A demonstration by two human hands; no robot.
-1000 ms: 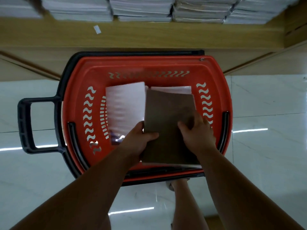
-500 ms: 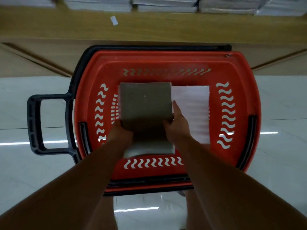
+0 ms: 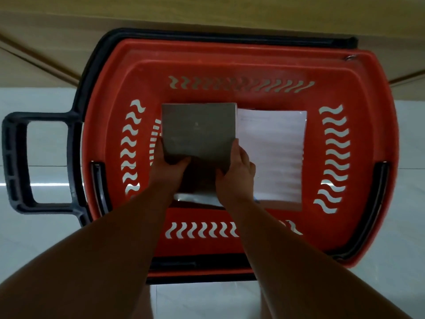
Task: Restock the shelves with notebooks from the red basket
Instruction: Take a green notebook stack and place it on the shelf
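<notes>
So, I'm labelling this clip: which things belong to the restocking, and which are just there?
Job: red basket, brown notebook gripped by left hand and right hand, white wrapped pack beside it.
Just there: black pull handle, tiled floor, wooden panel.

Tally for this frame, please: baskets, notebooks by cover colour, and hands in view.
Red basket: 1
Brown-covered notebook: 1
White-faced notebook: 1
Hands: 2 (left hand, right hand, both holding the brown-covered notebook)
Total: 5
</notes>
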